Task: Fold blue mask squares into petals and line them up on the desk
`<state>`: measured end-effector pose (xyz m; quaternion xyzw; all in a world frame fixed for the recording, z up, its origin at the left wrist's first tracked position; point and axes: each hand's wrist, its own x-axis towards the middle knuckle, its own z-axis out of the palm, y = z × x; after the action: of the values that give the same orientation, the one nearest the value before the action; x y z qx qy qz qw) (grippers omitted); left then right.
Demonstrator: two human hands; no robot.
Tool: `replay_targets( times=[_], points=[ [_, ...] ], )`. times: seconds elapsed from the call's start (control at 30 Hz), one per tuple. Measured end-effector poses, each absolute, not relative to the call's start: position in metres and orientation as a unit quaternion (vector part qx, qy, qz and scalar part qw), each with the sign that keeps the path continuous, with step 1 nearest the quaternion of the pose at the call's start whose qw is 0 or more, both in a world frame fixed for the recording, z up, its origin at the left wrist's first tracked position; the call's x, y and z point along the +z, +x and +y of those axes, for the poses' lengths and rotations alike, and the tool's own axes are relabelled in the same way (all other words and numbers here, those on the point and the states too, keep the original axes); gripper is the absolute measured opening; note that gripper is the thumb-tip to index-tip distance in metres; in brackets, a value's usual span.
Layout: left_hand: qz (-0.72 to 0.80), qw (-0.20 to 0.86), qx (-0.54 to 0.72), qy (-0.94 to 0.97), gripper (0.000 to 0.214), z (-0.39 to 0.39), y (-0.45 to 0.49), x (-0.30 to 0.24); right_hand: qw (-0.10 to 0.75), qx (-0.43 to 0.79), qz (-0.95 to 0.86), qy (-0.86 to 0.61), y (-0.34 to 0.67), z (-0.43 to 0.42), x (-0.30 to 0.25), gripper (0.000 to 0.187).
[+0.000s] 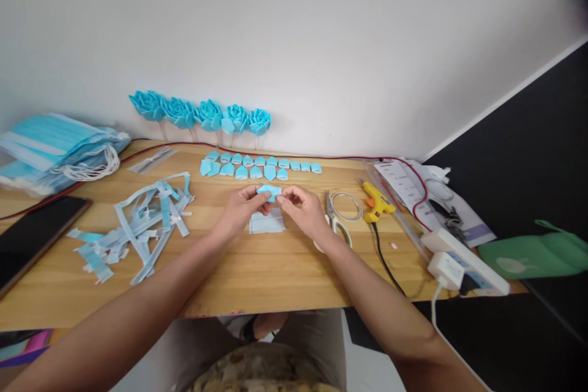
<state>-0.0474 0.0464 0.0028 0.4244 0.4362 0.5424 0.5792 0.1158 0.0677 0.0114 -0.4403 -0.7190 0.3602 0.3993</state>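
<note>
A small light-blue piece of mask fabric [269,191] is pinched between both hands above the middle of the wooden table [257,269]. My left hand [242,208] grips its left end with closed fingers. Its right end sits in the closed fingers of my right hand [304,211]. Under the hands lies a small stack of blue-white fabric rectangles [266,223]. Behind them, two rows of several folded blue petals [260,166] lie on the table.
Blue fabric roses [202,113] lean on the wall. A pile of cut mask strips [140,223], a stack of face masks [55,150] and a dark tablet [32,233] are left. Scissors [334,220], a yellow glue gun [376,202] and a power strip [463,260] are right.
</note>
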Motion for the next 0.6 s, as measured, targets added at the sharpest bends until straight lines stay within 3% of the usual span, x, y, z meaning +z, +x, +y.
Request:
replay_targets(
  times=[0.6],
  points=[
    [0.424, 0.604, 0.526, 0.422, 0.025, 0.0466, -0.0453, 0.004, 0.397, 0.442, -0.685, -0.421, 0.1158, 0.0708, 0.0104, 0.018]
  ],
)
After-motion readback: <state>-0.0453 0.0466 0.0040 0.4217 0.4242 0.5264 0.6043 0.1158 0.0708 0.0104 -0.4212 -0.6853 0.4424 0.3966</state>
